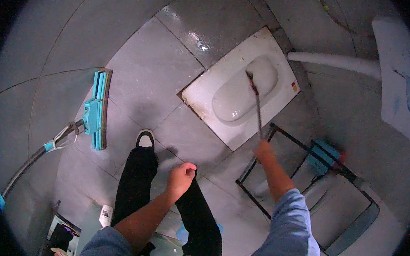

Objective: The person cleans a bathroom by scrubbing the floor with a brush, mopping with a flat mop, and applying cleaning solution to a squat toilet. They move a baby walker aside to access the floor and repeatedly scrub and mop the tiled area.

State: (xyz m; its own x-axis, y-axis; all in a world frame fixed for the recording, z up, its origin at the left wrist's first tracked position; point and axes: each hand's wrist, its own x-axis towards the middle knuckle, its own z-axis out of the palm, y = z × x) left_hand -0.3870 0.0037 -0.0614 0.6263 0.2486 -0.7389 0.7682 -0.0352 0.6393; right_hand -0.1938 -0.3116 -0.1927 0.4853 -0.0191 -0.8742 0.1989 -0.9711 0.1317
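My right hand grips the handle of a long thin toilet brush. The brush's dark head rests in the basin of a white squat toilet, toward its far end. Brown stains mark the toilet's near left edge, and a small red and orange sticker sits on its right rim. My left hand hangs in front of my knee, its fingers curled in with nothing seen in them.
A turquoise sponge mop leans at the left wall. To the right stands a black metal-framed chair, with a turquoise object behind it. A white pipe runs along the wall. A white bottle stands near my leg. The tiles shine wet.
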